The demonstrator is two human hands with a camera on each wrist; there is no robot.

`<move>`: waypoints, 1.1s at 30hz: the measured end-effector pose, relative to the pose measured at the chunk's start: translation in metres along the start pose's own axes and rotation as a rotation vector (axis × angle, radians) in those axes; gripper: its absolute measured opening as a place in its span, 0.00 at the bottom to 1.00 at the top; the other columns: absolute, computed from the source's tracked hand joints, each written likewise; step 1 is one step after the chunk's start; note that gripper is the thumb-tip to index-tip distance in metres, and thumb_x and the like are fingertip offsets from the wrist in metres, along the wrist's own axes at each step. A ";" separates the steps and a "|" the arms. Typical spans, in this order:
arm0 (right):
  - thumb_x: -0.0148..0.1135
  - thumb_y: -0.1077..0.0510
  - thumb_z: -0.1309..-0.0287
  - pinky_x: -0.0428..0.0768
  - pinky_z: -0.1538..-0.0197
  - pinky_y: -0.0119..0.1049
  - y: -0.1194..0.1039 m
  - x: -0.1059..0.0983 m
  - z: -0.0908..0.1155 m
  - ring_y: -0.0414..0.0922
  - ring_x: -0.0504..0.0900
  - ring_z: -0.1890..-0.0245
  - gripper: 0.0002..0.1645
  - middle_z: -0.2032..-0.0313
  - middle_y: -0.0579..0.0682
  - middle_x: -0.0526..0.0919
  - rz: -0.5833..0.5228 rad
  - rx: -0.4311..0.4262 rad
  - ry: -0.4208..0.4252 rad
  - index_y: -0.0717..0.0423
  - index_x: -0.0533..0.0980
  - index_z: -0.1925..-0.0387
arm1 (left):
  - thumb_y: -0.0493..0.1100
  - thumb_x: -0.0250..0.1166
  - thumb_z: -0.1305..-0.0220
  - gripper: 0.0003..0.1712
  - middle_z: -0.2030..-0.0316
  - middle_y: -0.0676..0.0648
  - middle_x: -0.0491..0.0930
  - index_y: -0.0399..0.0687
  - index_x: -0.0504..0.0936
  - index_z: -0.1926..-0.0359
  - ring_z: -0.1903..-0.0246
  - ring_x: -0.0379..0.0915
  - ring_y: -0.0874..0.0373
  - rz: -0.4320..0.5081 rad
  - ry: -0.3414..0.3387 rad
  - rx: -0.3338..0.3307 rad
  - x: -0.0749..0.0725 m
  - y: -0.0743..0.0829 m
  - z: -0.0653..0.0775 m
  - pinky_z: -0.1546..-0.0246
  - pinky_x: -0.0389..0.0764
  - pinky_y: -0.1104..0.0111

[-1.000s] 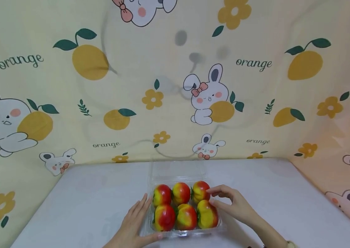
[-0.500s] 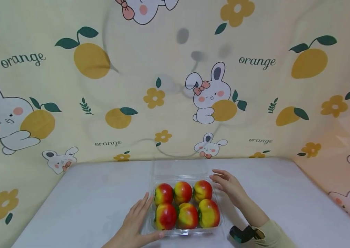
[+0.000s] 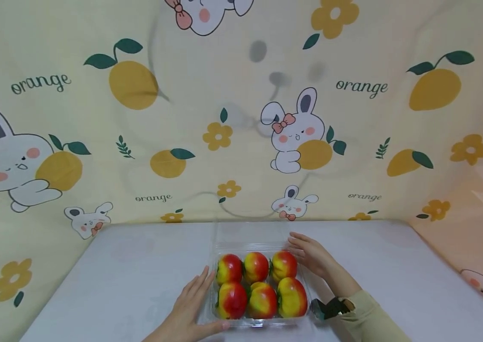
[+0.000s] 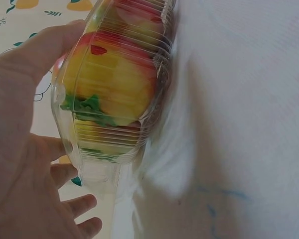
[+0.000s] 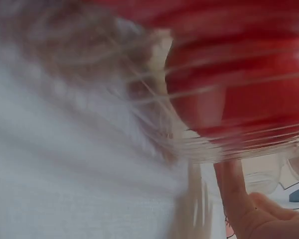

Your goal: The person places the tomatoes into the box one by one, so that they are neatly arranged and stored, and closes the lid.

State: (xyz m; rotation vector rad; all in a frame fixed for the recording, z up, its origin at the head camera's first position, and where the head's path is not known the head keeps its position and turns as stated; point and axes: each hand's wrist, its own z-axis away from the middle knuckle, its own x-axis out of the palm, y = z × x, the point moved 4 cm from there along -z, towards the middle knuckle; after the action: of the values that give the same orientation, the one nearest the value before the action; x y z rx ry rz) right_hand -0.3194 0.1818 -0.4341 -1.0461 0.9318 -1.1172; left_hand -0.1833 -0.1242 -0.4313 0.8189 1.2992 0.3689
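Note:
A clear plastic clamshell box (image 3: 257, 323) lies on the table with its lid (image 3: 243, 232) folded back. Inside sit several shiny red-and-yellow fruits (image 3: 263, 300) in two rows; green leafy bits show on one fruit (image 4: 112, 82) in the left wrist view. My left hand (image 3: 183, 311) lies along the box's left side, fingers extended and thumb at the front left corner. At the back right corner is my right hand (image 3: 315, 259), its fingers slightly bent and beside the rim, holding no fruit. The right wrist view is partly blurred; the fingers (image 5: 232, 191) show beyond a red fruit (image 5: 229, 94).
A white-covered table (image 3: 139, 266) surrounds the box. Behind it hangs a cream backdrop cloth (image 3: 233, 61) printed with rabbits and oranges. A black device (image 3: 329, 308) is strapped to my right wrist.
My right hand has left the right-hand fruits and moved back to the box's far right corner, then slightly inward. My left hand stays by the box's left side.

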 end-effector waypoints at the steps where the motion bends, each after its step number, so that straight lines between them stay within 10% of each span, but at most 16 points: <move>1: 0.49 0.48 0.30 0.76 0.40 0.38 0.000 0.000 -0.002 0.48 0.77 0.46 0.39 0.34 0.68 0.63 -0.003 0.001 -0.002 0.63 0.51 0.28 | 0.70 0.64 0.49 0.58 0.24 0.46 0.43 0.56 0.49 0.24 0.29 0.42 0.34 0.002 -0.001 -0.003 0.000 0.000 0.000 0.42 0.52 0.27; 33: 0.50 0.61 0.31 0.81 0.52 0.26 0.000 -0.004 -0.009 0.35 0.83 0.61 0.34 0.50 0.55 0.80 -0.078 -0.057 -0.034 0.67 0.52 0.29 | 0.71 0.65 0.51 0.59 0.24 0.46 0.43 0.57 0.49 0.24 0.29 0.43 0.36 -0.015 0.004 0.007 0.000 0.001 0.001 0.42 0.54 0.27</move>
State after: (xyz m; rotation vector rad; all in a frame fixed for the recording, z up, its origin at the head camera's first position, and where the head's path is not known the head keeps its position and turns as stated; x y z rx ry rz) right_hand -0.3293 0.1844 -0.4358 -1.1535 0.9071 -1.1395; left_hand -0.1826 -0.1241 -0.4303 0.8143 1.3104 0.3540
